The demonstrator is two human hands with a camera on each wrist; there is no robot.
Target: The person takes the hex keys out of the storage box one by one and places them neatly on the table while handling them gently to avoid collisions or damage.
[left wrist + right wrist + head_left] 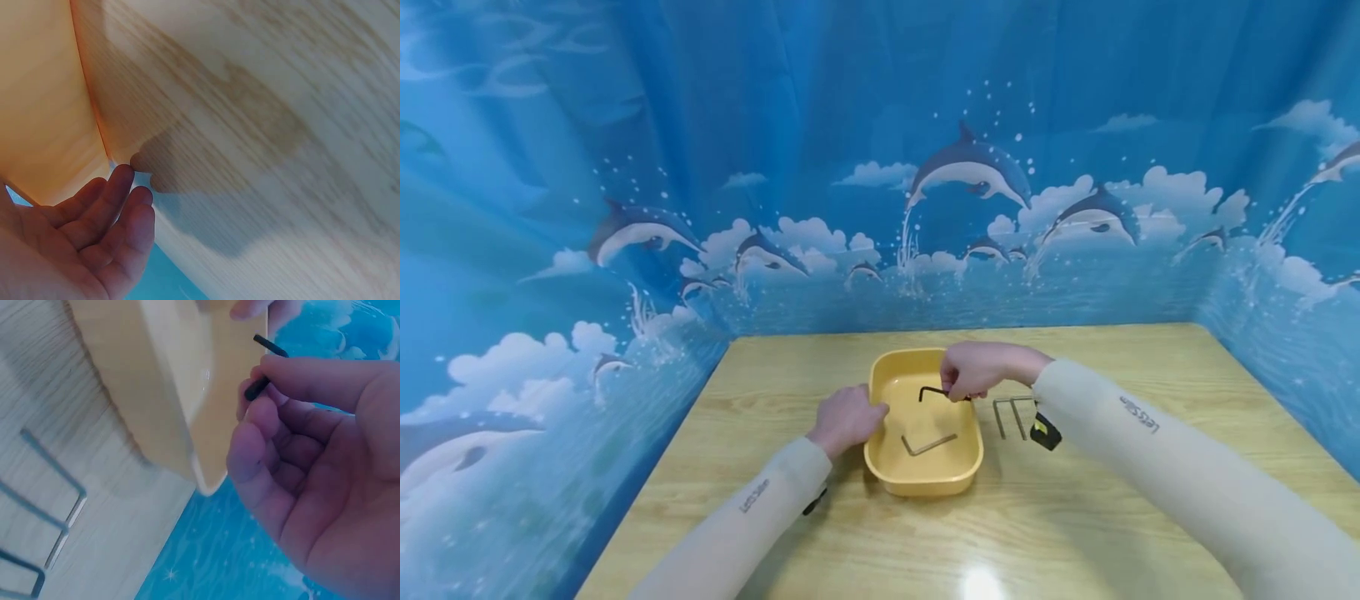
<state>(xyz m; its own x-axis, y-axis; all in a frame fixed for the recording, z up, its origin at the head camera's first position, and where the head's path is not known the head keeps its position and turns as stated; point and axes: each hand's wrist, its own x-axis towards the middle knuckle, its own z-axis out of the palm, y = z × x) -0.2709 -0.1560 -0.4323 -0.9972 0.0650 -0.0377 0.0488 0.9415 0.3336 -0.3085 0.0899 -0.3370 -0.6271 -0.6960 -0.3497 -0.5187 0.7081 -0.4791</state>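
Note:
A yellow plastic tub (925,487) stands on the table. My left hand (850,417) grips its left rim, the thumb over the edge and the fingers along the outer wall, as the left wrist view shows. Above the tub's right side, my right hand (973,368) pinches a black hex key (932,390) between thumb and fingers. Part of that key is hidden by the fingers; both ends of it (270,345) show in the right wrist view. Inside the tub a silver hex key (931,446) lies on the bottom.
To the right of the tub, silver hex keys (1018,421) lie side by side on the wooden table (1112,500), partly behind the right wrist. A blue curtain printed with dolphins (820,292) hangs along the back and both sides.

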